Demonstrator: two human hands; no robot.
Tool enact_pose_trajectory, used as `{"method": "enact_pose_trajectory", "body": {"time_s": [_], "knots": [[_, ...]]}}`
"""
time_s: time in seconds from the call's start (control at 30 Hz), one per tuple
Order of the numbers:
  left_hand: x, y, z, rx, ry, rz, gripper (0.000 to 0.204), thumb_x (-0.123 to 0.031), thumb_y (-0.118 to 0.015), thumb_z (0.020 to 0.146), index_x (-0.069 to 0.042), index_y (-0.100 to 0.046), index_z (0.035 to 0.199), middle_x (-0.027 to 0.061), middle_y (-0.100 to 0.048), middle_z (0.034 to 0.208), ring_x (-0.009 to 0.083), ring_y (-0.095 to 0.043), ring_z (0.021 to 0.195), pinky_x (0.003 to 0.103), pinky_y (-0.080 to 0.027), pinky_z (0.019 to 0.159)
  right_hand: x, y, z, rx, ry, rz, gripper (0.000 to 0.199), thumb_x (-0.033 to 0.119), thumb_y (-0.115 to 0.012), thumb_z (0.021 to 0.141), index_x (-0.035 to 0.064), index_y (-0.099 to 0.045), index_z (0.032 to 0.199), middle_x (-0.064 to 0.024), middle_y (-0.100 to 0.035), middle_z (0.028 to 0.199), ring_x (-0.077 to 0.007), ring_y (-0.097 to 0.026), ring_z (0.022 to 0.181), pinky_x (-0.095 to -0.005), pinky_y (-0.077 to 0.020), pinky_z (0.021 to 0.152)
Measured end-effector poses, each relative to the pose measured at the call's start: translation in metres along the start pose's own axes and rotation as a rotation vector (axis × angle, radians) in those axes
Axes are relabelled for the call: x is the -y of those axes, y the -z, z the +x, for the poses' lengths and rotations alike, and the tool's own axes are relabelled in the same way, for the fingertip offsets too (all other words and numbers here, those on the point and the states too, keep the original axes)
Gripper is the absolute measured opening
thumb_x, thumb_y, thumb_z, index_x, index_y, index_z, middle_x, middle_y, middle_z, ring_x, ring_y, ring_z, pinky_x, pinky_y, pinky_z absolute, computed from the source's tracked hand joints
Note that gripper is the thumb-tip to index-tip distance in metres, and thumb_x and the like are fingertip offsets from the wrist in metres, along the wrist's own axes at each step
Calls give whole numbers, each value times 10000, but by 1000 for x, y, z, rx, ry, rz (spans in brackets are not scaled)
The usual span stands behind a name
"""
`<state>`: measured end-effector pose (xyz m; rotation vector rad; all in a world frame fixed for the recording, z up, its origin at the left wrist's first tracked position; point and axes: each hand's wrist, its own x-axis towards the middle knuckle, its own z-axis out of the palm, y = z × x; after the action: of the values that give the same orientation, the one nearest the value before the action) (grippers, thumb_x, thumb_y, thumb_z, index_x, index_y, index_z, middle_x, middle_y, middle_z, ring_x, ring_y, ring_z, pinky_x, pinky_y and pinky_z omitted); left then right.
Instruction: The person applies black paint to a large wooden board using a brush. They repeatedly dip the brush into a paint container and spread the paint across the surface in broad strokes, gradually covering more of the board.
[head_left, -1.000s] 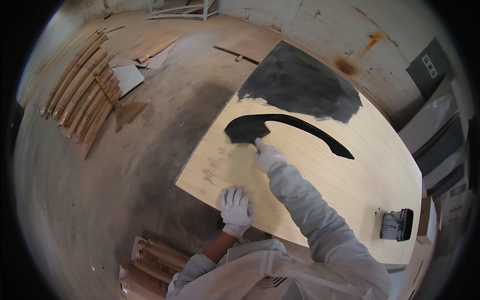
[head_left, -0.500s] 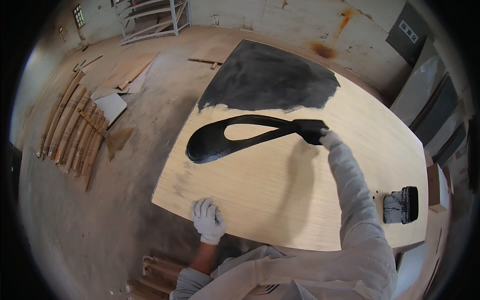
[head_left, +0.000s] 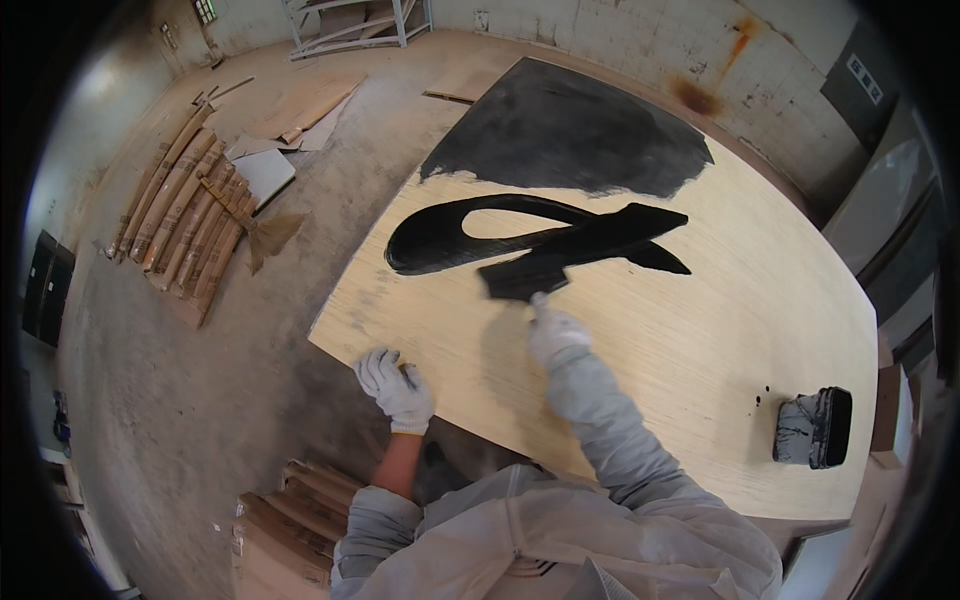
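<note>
dark rectangular sign with pale panel [head_left: 866, 78], far wall, upper right

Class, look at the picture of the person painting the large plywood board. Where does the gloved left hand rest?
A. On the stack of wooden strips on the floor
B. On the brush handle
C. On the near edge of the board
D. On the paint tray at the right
C: the left hand lies flat on the near edge of the plywood board, while the right hand alone holds the brush.
</note>
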<state>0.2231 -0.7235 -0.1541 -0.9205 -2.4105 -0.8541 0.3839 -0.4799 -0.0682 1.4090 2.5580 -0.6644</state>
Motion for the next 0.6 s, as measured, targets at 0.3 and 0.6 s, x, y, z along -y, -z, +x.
{"method": "enact_pose_trajectory", "body": {"time_s": [0.3, 0.6], "knots": [[76, 8, -45, -84, 395, -369, 569, -141, -635, 970, 75, -498, 1478, 296, -429, 1603, 476, -412, 1483, 540, -356, 1226, 78, -50, -89, 32, 194, -76, 540, 284, -496, 1048, 117, -528, 1561, -200, -788, 1051, -423, -756, 974, -545, -570, 901], [141, 25, 11, 140, 204, -374, 691, -291, -610, 1031, 38, -401, 1601, 282, -332, 1704, 481, -321, 1570, 541, -305, 1269, -42, 6, -83, -93, -183, -104, 600, 300, -613, 970, 203, -580, 1561, -258, -737, 1254, -415, -704, 1196, -496, -538, 1063]]}}
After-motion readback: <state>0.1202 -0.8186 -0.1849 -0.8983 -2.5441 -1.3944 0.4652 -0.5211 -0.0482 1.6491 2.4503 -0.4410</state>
